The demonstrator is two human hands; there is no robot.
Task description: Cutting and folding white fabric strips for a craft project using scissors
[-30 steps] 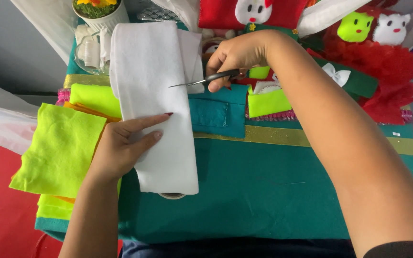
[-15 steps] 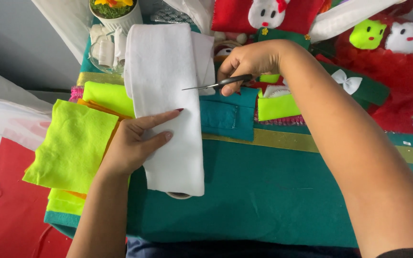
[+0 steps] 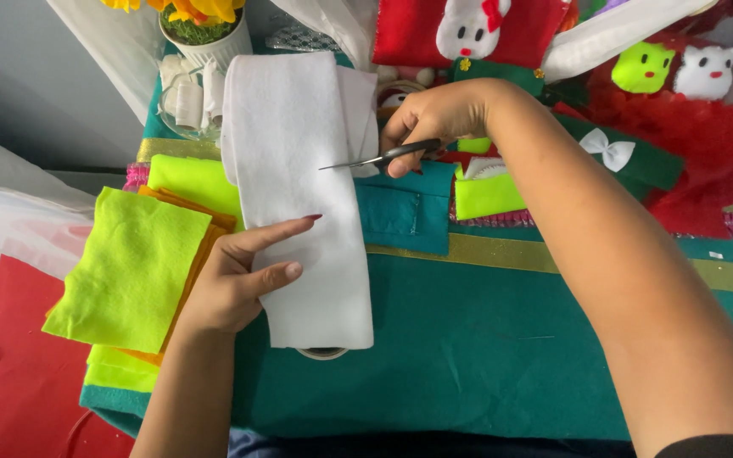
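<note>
The white felt strip [image 3: 299,195] is lying lengthwise at centre frame on the teal-covered worktop [image 3: 485,356]. The left hand [image 3: 235,280] is pressing flat on its left edge, grip spread open, index finger extended across the felt. The right hand [image 3: 434,119], upper centre, is closing its grip around the scissors [image 3: 379,157], whose blades are meeting the strip's right edge. Yellow-green felt sheets [image 3: 133,263] are lying at left.
</note>
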